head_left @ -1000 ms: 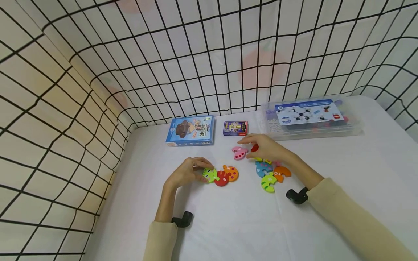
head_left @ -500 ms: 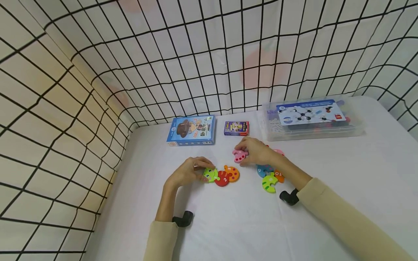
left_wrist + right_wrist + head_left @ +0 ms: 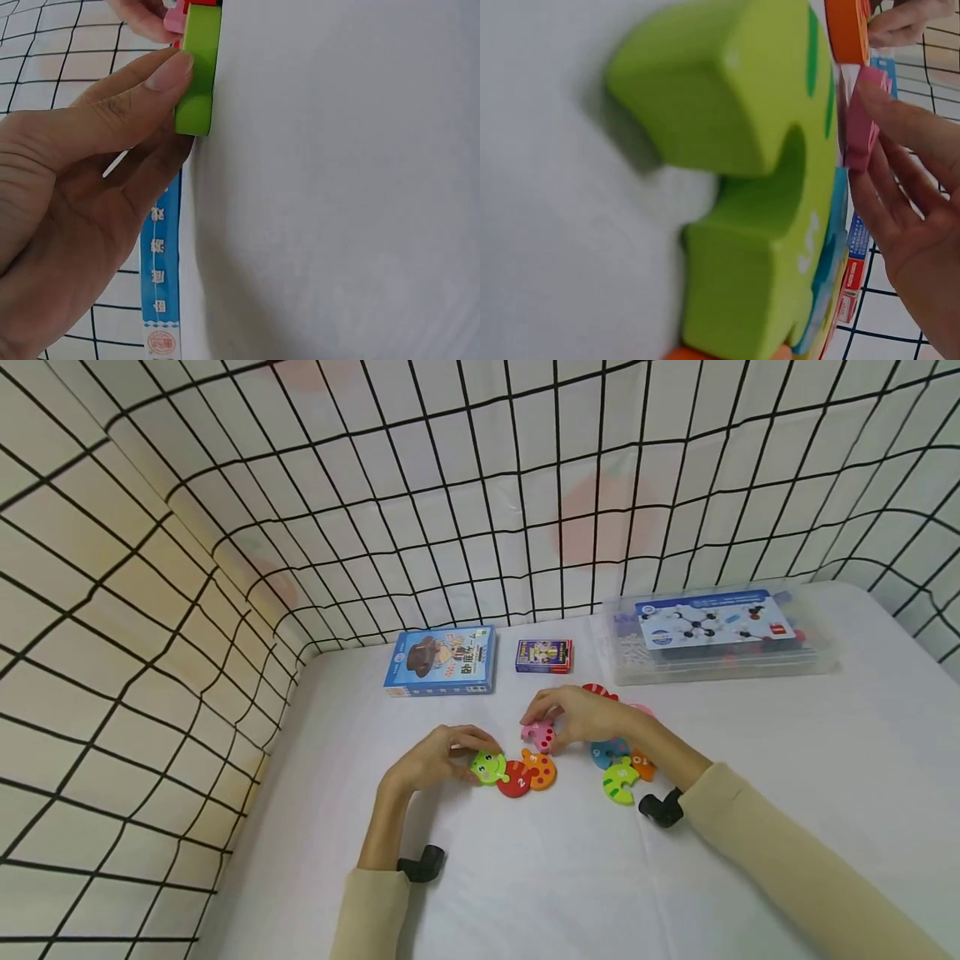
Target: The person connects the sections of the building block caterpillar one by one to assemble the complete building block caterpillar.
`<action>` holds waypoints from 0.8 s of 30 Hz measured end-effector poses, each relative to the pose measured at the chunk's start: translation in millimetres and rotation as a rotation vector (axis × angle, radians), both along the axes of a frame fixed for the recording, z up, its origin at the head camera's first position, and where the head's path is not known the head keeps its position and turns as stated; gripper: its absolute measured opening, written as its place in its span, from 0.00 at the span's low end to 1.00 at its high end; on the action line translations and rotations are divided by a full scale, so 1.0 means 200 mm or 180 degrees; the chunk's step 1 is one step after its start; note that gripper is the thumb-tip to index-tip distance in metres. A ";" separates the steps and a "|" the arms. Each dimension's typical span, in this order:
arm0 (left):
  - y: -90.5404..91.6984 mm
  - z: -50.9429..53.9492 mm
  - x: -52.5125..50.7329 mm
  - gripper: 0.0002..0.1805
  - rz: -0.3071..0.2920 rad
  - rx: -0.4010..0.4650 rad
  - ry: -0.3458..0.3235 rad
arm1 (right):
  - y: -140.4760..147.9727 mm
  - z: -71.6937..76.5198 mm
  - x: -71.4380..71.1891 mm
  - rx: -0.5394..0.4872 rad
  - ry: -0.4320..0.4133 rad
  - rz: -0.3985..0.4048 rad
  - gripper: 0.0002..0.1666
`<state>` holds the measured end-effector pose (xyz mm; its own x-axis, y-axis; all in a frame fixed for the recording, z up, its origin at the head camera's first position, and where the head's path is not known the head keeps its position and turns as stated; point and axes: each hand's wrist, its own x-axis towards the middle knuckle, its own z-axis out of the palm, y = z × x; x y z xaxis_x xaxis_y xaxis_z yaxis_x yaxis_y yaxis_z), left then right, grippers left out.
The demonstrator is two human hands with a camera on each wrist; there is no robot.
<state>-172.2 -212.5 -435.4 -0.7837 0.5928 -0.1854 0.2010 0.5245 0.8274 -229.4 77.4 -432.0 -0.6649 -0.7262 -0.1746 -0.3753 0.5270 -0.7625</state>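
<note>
My left hand (image 3: 427, 764) pinches a green smiling-face puzzle piece (image 3: 489, 767) on the white table. In the left wrist view, the thumb lies against the side of the green piece (image 3: 199, 71). Joined to it in a row are a red piece (image 3: 513, 782) marked 2 and an orange dotted piece (image 3: 543, 773). My right hand (image 3: 581, 714) holds a pink puzzle piece (image 3: 537, 735) with red dots, just behind the orange one. The right wrist view has the pink piece (image 3: 863, 120) between thumb and fingers.
Loose pieces lie right: yellow-green (image 3: 618, 782), blue (image 3: 606, 752), orange (image 3: 642, 765) and red (image 3: 598, 690). Behind stand a blue box (image 3: 440, 662), a small card box (image 3: 543, 656) and a clear plastic case (image 3: 723, 668). Black wire mesh (image 3: 450, 543) borders the table's back and left.
My right hand has gone to the pink piece, gripped it and brought it left and nearer to the orange piece. The joined row has shifted slightly toward me and right with my left hand.
</note>
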 end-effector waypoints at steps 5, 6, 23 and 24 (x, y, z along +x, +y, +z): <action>0.01 0.00 0.00 0.26 -0.0125 0.0116 -0.0133 | -0.01 0.02 -0.02 0.0076 -0.0108 0.0423 0.27; 0.01 0.00 0.00 0.26 -0.0139 0.0128 -0.0153 | -0.01 0.02 -0.02 0.0088 -0.0135 0.0497 0.27; 0.01 -0.01 -0.01 0.26 -0.0233 0.0136 -0.0222 | -0.04 0.05 -0.01 0.0073 -0.0311 0.0919 0.27; 0.01 -0.01 -0.01 0.25 -0.0232 0.0132 -0.0214 | -0.04 0.06 -0.01 0.0084 -0.0321 0.0925 0.27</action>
